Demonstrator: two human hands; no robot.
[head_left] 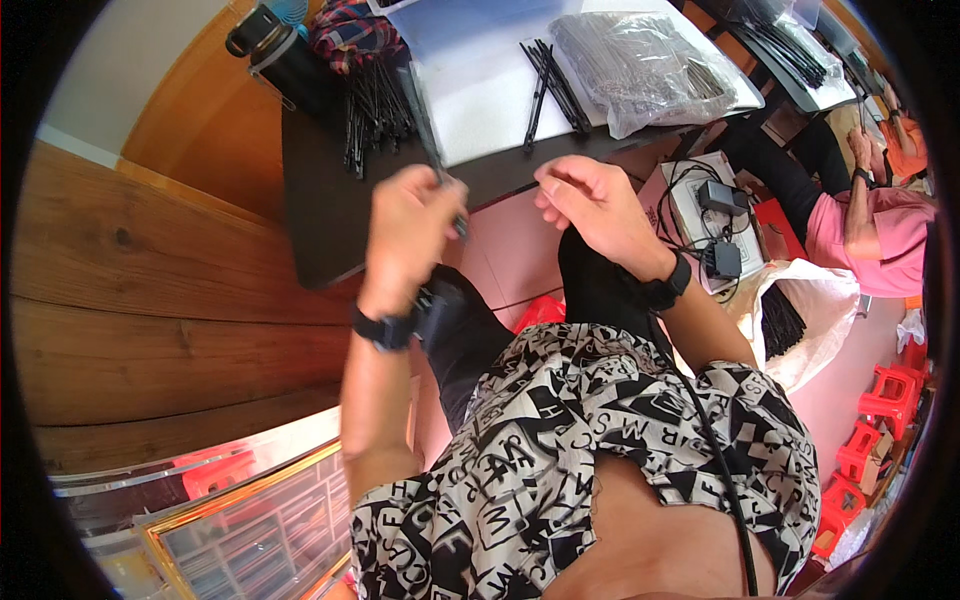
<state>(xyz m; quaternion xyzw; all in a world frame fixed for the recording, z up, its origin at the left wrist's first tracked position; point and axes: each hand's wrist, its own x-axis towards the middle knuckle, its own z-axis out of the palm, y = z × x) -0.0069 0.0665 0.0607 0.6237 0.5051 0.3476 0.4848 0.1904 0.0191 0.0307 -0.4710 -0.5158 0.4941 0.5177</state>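
While the patterned black-and-white shirt (560, 470) fills the bottom of the view, both forearms rise from it toward the dark table (320, 210). Each wrist carries a black band. The left hand (410, 235) is closed in a fist around a thin black strip (432, 135), which sticks up out of the fist and slants over the table edge toward the white sheet (480, 90). The right hand (590, 205) hangs just beside it, fingers curled loosely inward with thumb and forefinger close together; whether it pinches anything I cannot tell. The two hands are near each other but apart, both just in front of the table's near edge.

Farther on, a loose heap of black strips (375, 115) lies on the dark tabletop left of the white sheet. A small bundle of strips (550, 80) rests on the sheet, and beside it a clear plastic bag (640, 65) holds many more. At the far left corner stands a black bottle (280, 55). To the right, another person in a pink shirt (865, 235) sits near a white sack (810, 310).
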